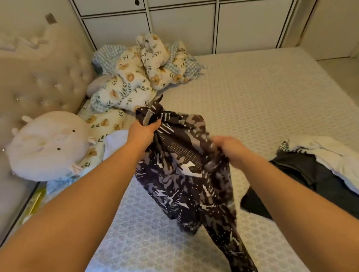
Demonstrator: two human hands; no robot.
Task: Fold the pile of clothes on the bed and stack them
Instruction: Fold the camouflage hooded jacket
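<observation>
A dark patterned garment (183,178) with white and grey leaf shapes hangs above the bed (257,100). My left hand (142,132) grips its bunched top edge, raised over the mattress. My right hand (231,149) grips the cloth lower down on its right side. The garment's lower end trails down past the bed's near edge. At the right of the bed lies a pile of clothes (325,174), with black pieces and a white one on top.
A crumpled floral quilt (144,74) lies at the head of the bed by the tufted headboard (32,82). A round plush pillow (47,145) lies at the left. White cupboards (187,18) stand behind the bed.
</observation>
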